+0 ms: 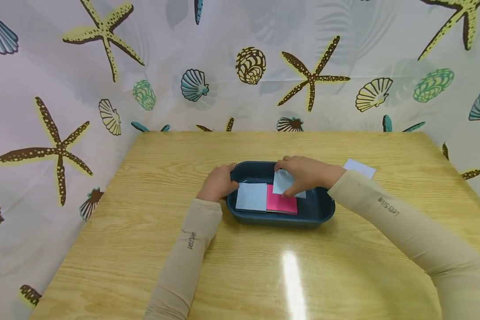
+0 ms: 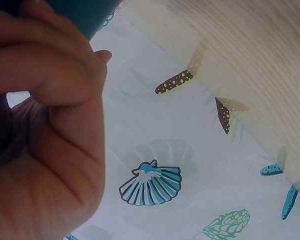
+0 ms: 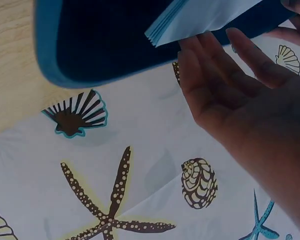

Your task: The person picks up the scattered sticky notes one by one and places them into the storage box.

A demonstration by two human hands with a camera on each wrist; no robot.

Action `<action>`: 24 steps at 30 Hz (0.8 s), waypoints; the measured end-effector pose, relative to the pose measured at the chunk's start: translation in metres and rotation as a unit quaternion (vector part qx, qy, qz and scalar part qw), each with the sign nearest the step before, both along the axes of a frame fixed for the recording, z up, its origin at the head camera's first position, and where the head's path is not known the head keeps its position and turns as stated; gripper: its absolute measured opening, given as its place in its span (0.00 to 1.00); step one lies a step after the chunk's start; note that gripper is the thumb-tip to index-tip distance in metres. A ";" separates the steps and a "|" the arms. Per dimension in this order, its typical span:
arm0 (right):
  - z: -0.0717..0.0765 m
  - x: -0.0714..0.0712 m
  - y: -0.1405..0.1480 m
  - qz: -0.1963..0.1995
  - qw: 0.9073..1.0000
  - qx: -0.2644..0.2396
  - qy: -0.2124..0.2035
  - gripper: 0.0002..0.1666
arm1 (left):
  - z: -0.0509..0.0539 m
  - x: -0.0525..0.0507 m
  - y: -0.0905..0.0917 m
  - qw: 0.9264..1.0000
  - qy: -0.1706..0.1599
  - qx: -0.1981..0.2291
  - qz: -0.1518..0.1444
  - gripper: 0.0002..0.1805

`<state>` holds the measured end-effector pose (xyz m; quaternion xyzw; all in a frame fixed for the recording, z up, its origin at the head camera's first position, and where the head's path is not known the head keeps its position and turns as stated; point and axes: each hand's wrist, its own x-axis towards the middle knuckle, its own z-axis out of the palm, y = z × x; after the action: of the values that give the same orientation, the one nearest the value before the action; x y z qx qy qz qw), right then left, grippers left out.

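Note:
A dark blue plastic bin (image 1: 280,222) with rounded ends stands on the wooden table. My left hand (image 1: 218,183) grips its left rim; in the left wrist view, curled fingers (image 2: 65,70) hide most of that hold. Inside the bin, a light blue pad of paper squares (image 1: 251,197) lies at the left, beside a bright pink pad (image 1: 282,204). Over the bin's right half, my right hand (image 1: 308,172) holds another light blue pad (image 1: 286,183) between thumb and fingers, partly covering the pink one. Several layered sheets show at that pad's edge (image 3: 200,22) in the right wrist view.
A pale white-lilac sheet (image 1: 360,167) lies on the table (image 1: 164,178) behind the right forearm, which partly covers it. A curtain (image 1: 224,40) printed with starfish and shells hangs behind the table and along both sides.

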<state>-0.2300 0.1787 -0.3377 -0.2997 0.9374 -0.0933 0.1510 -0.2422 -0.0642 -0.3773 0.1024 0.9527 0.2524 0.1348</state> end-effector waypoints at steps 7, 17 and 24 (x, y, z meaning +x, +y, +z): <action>-0.012 0.003 -0.018 0.022 0.998 0.059 -0.020 0.39 | 0.000 0.002 -0.001 1.000 0.001 0.010 -0.002 0.35; -0.020 0.004 -0.034 0.032 0.994 0.107 -0.020 0.44 | -0.001 0.002 0.000 1.000 -0.008 0.016 -0.003 0.36; -0.022 0.002 -0.037 0.027 0.993 0.110 -0.033 0.43 | -0.001 0.002 -0.001 1.000 -0.005 0.014 0.000 0.36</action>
<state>-0.2276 0.1422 -0.3599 -0.3036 0.9279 0.0047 0.2162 -0.2402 -0.0648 -0.3785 0.1027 0.9484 0.2662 0.1382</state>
